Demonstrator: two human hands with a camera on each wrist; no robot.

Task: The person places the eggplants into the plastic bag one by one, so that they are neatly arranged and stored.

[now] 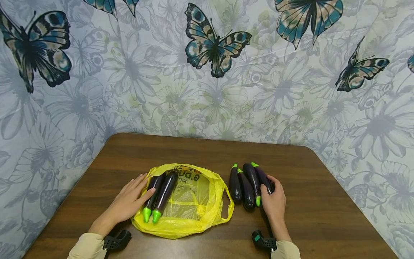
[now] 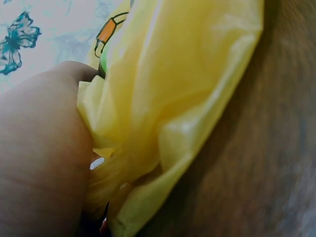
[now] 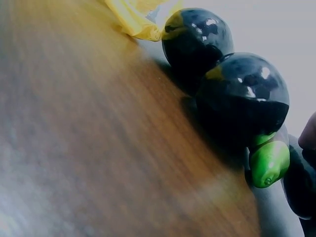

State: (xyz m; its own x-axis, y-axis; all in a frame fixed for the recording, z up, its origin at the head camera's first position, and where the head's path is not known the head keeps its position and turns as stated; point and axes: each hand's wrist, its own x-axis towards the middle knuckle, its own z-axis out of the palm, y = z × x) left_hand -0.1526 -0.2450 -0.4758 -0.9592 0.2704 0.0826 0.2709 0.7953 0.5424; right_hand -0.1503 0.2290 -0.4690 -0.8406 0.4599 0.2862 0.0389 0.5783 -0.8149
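Observation:
A yellow plastic bag [image 1: 194, 205] lies flat on the brown table [image 1: 323, 201]. Two dark purple eggplants [image 1: 163, 194] with green stems lie on its left part. My left hand [image 1: 137, 194] rests flat on the bag's left edge, with straight fingers touching the left eggplant. In the left wrist view the hand [image 2: 39, 148] presses against the crumpled bag [image 2: 173, 98]. Right of the bag lie several more eggplants [image 1: 247, 185] side by side. My right hand [image 1: 267, 190] curls its fingers over the rightmost eggplant [image 1: 262, 178]. The right wrist view shows two round eggplant ends [image 3: 242, 98] and a green stem [image 3: 269, 163].
A butterfly and flower cloth [image 1: 207, 72] hangs behind and beside the table. The table's far edge [image 1: 207, 138] runs close to the cloth. Bare wood [image 1: 323, 172] shows to the right of the eggplants and in front of the bag.

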